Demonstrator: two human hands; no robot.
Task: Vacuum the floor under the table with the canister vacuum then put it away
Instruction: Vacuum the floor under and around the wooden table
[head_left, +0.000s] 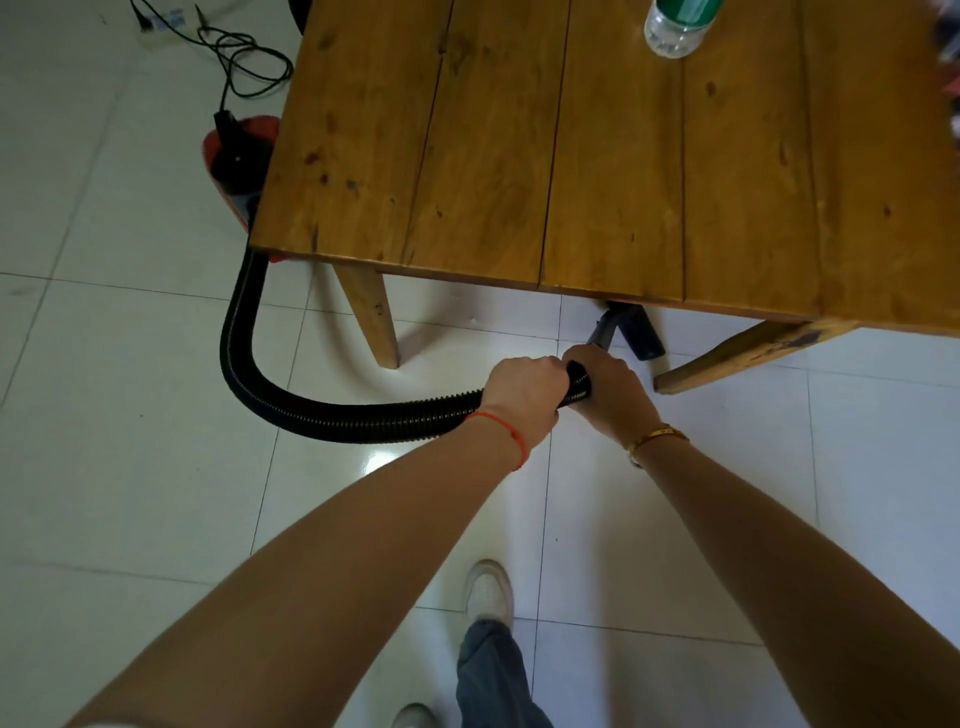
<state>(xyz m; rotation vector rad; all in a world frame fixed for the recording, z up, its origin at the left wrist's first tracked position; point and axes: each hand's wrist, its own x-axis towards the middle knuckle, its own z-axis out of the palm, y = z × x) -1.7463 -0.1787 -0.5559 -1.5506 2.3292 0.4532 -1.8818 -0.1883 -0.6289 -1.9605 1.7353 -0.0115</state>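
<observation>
Left hand (524, 387): wrapping its fingers round the black ribbed hose (332, 415), just behind the right hand; a red cord is showing at the wrist.
Right hand (605, 387): gripping the hose end where it is meeting the wand (602, 330); the two hands are sitting side by side, touching or nearly so.
Wand and nozzle: the wand is angling down and forward from the hands; the dark floor nozzle (641, 332) is sitting at the table's near edge, part of it hidden beneath the top.
Hose run: curving left across the tiled floor (130, 493), then bending up toward the table's corner.
Canister (236, 161): red and black, standing on the floor at the table's left side, partly hidden by the wooden table (571, 145); its cord (249, 67) is trailing to a power strip (156, 26).
Table legs: one leg (371, 312) is standing inside the hose's bend; a slanted leg (743, 353) is lying just right of the nozzle.
Stage: judging by the nozzle's place, the vacuuming under the table is under way; putting away is not yet done.
Risks: pushing deeper could be knocking the nozzle against the slanted leg; pulling the hose could be snagging it on the near leg or dragging the canister into the table; a jolt could be toppling the bottle (675, 26) on top.
</observation>
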